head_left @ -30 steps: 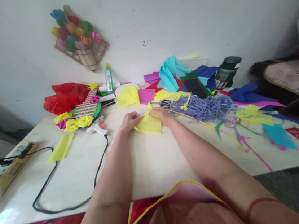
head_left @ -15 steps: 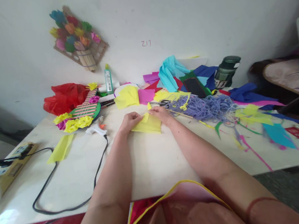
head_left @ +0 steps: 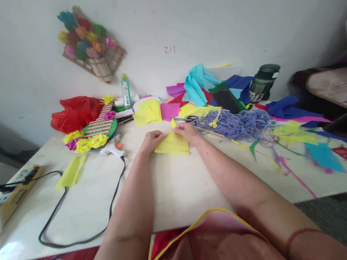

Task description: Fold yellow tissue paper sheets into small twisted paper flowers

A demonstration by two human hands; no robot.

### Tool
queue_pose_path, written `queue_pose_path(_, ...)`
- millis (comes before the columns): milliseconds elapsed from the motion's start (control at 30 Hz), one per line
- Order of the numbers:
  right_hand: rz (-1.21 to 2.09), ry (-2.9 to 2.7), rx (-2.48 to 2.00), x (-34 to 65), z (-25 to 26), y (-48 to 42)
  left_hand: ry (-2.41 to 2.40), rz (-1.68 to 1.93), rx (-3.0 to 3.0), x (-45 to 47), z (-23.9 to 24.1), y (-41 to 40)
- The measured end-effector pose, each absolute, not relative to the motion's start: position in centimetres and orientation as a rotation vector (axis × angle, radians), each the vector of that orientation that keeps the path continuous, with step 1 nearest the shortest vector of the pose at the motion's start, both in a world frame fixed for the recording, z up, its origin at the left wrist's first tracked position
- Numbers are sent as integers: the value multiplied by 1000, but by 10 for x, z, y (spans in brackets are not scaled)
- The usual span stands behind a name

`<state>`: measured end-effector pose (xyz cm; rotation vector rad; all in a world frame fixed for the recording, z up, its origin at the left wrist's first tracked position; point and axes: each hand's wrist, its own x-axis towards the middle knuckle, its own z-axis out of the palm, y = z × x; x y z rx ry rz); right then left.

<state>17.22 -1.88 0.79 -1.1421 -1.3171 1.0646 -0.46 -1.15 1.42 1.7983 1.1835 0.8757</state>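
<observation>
A piece of yellow crepe paper (head_left: 172, 145) is stretched between my two hands, just above the white table. My left hand (head_left: 152, 142) pinches its left upper edge between thumb and fingers. At the upper right, my right hand (head_left: 188, 132) pinches the same paper, and a small yellow tip pokes up beside its fingers. Scissors (head_left: 187, 119) lie just beyond my right hand. To the left rests a white glue gun (head_left: 112, 150), and a yellow paper strip (head_left: 71, 171) lies farther left.
A heap of purple yarn (head_left: 236, 124) and coloured paper scraps covers the right side. A phone (head_left: 225, 101) and a dark jar (head_left: 264, 83) are behind. The glue gun's black cable (head_left: 80, 244) loops across the left, near a power strip (head_left: 17, 195). A decorated guitar shape (head_left: 100, 128) stands at back left.
The yellow paper has shifted slightly to the right, and its upper edge between my fingers has changed shape. Both hands keep their pinch.
</observation>
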Motion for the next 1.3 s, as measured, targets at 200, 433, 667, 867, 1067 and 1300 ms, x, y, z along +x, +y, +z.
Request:
queue_pose_path(200,1023,-1339,-1136,172,6,-17,1189,913,1806,-5,12,-9)
queue_pose_path(433,1002,-1344,-1143,173,3,-14,1218,919,1789,-4,14,-9)
queue_pose_path(667,947,-1437,-1161,175,4,-13,1118,800,1622,-2,13,-14)
queue_pose_path(867,985,-1452,-1121,173,5,-17,1055,784,1741,-6,14,-13)
queue_pose_path(1067,1038,-1507,-1105,169,4,-18,982,787,1748,-5,15,-15)
queue_pose_path(1300,947,-1547,-1125,166,4,-18,1017,855,1736,-2,11,-12)
